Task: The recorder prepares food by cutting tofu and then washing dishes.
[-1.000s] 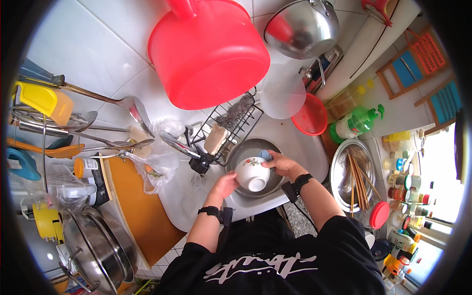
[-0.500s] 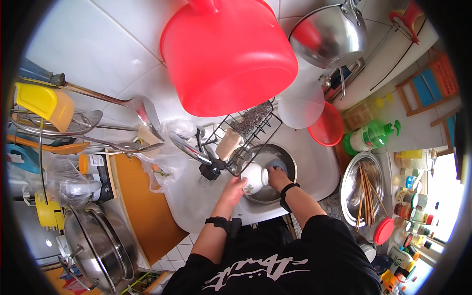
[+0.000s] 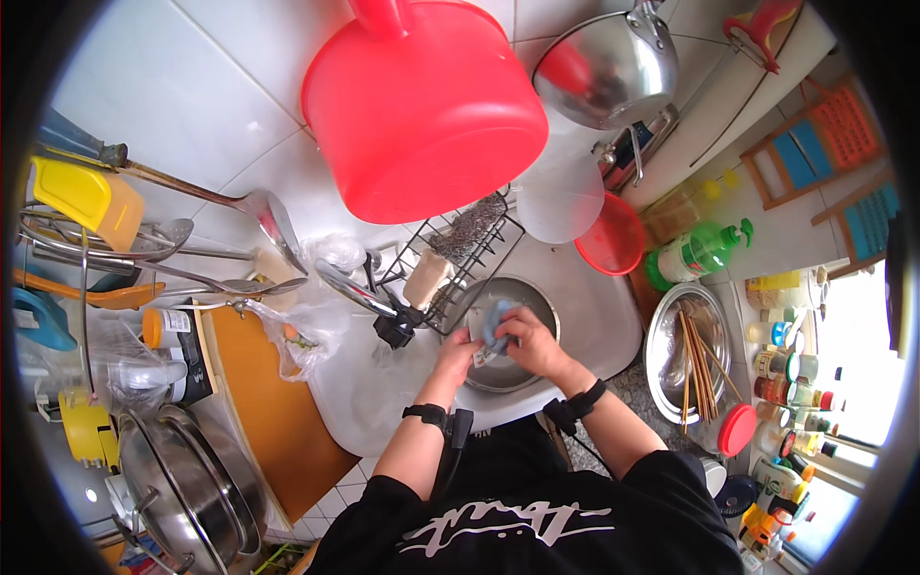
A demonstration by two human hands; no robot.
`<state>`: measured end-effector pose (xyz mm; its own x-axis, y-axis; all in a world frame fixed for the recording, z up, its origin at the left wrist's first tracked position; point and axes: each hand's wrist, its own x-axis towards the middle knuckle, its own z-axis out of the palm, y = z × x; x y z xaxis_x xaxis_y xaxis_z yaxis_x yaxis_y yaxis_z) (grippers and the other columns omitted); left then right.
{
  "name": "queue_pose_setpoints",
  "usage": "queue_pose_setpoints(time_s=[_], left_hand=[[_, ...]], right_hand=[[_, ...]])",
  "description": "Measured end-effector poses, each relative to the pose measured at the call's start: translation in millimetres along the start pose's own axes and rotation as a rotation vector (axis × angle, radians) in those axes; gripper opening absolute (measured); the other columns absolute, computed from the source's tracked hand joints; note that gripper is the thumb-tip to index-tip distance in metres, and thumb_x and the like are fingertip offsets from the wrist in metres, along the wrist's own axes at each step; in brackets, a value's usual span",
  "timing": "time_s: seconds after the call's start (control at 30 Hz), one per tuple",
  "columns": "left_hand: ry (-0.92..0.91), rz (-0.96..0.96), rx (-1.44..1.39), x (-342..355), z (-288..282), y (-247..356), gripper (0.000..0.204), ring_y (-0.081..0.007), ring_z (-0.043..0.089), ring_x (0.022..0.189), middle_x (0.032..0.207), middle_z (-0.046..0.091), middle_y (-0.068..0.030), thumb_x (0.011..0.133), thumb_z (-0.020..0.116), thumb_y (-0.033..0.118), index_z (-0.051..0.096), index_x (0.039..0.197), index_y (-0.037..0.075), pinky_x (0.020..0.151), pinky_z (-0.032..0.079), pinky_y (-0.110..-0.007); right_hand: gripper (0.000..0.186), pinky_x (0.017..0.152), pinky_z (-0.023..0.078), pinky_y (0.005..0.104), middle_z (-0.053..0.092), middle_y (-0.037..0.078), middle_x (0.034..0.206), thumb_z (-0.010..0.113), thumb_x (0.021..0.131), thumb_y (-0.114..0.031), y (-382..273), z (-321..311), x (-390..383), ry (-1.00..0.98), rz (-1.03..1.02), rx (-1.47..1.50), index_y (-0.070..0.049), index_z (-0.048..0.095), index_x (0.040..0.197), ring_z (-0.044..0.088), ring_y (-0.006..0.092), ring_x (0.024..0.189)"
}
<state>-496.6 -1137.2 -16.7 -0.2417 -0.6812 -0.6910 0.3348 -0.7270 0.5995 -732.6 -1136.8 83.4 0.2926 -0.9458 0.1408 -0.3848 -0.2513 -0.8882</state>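
Over the sink (image 3: 599, 355), my left hand (image 3: 456, 356) grips a small white bowl (image 3: 482, 356) with a printed pattern. Much of the bowl is hidden by my hands and a light blue cloth (image 3: 497, 324). My right hand (image 3: 533, 347) has its fingers closed on that cloth and presses it against the bowl. Beneath both hands a round metal basin (image 3: 523, 377) rests in the sink. The faucet (image 3: 356, 290) reaches in from the left of it.
A black wire rack (image 3: 508, 230) at the sink's back edge carries a pale bar (image 3: 427, 280) and a scouring pad (image 3: 470, 227). Above hangs a large red dipper (image 3: 422, 115). To the right are a green pump bottle (image 3: 692, 254) and a metal tray (image 3: 661, 335) holding chopsticks.
My right hand has come up out of the basin with the cloth and now meets the bowl. The bowl has turned in my left hand. The whole view has shifted slightly.
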Motion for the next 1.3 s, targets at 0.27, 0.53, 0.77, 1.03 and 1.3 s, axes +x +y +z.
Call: queue_pose_setpoints(time_s=[0.27,0.53,0.77,1.03,1.3], left_hand=[[-0.054,0.021,0.157,-16.4,20.1,7.3,0.042,-0.0188,0.072,0.11,0.122,0.076,-0.008,0.094,0.062,-0.011,0.068,0.135,0.0,0.099,0.055,-0.033],[-0.267,0.104,0.11,-46.9,13.4,41.3,0.032,-0.0176,0.072,0.118,0.127,0.077,-0.0081,0.107,0.069,0.006,0.068,0.138,0.001,0.107,0.054,-0.037],[-0.212,0.222,-0.369,-37.8,25.2,28.3,0.037,-0.0267,0.069,0.13,0.138,0.074,-0.0101,0.108,0.071,0.017,0.067,0.142,0.004,0.114,0.053,-0.048],[0.093,0.359,-0.156,-16.3,57.5,9.1,0.032,-0.027,0.068,0.126,0.139,0.069,-0.009,0.111,0.063,0.009,0.057,0.142,0.01,0.11,0.054,-0.045],[0.086,0.265,-0.439,-11.9,5.5,28.1,0.026,-0.0291,0.071,0.114,0.125,0.069,-0.0141,0.109,0.061,0.005,0.054,0.134,0.006,0.105,0.058,-0.05]], right_hand=[[0.049,0.121,0.045,0.0497,0.06,0.016,0.157,0.062,0.107,-0.033,17.0,28.4,7.8,-0.013,-0.101,-0.523,-0.015,0.061,0.153,0.056,0.0445,0.142],[0.048,0.115,0.052,0.0458,0.067,0.012,0.15,0.048,0.117,-0.04,96.0,37.2,13.9,-0.078,0.9,1.057,-0.011,0.059,0.155,0.066,0.0277,0.136],[0.052,0.11,0.053,0.0615,0.066,0.01,0.152,0.04,0.119,-0.047,60.0,49.0,-18.8,0.019,1.042,1.334,-0.014,0.062,0.152,0.065,0.031,0.135],[0.062,0.091,0.06,0.0509,0.072,0.034,0.124,0.054,0.11,-0.037,11.4,84.5,-8.9,0.087,0.763,0.168,0.008,0.044,0.151,0.076,0.0468,0.106],[0.041,0.087,0.061,0.0564,0.069,0.022,0.114,0.067,0.101,-0.024,-1.4,62.5,-28.0,-0.093,0.311,-0.364,-0.014,0.057,0.14,0.073,0.0448,0.103]])
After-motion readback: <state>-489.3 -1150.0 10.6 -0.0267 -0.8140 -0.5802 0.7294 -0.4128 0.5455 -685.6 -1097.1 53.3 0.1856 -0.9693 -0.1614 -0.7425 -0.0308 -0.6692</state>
